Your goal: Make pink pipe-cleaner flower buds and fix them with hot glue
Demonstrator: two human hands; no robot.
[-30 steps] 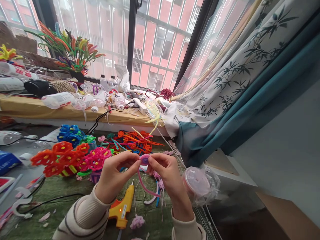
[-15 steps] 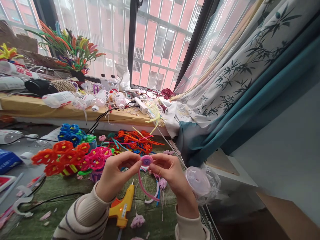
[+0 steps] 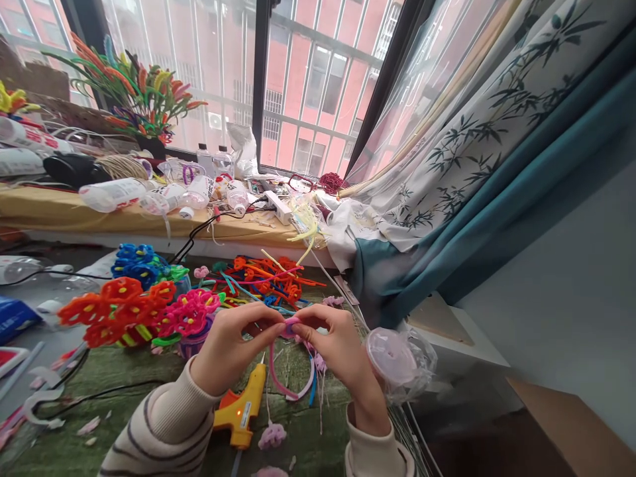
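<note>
My left hand (image 3: 231, 348) and my right hand (image 3: 338, 348) meet at the fingertips and both pinch a small pink coil of pipe cleaner (image 3: 289, 325). Its loose pink tail (image 3: 278, 377) hangs in a curve below the hands. A yellow glue gun (image 3: 243, 411) lies on the green mat (image 3: 124, 424) just under my left wrist. A small pale pink flower (image 3: 272, 435) lies beside the glue gun's handle.
Orange, pink and blue pipe-cleaner flowers (image 3: 134, 308) stand at the left. Loose orange stems (image 3: 268, 278) lie behind the hands. A clear plastic tub (image 3: 397, 361) sits right of my right hand. Bottles (image 3: 163, 199) litter the sill; a curtain (image 3: 447, 172) hangs at right.
The coil has turned edge-on between my fingers and both hands have dropped a little. The pink tail now curves wider below them.
</note>
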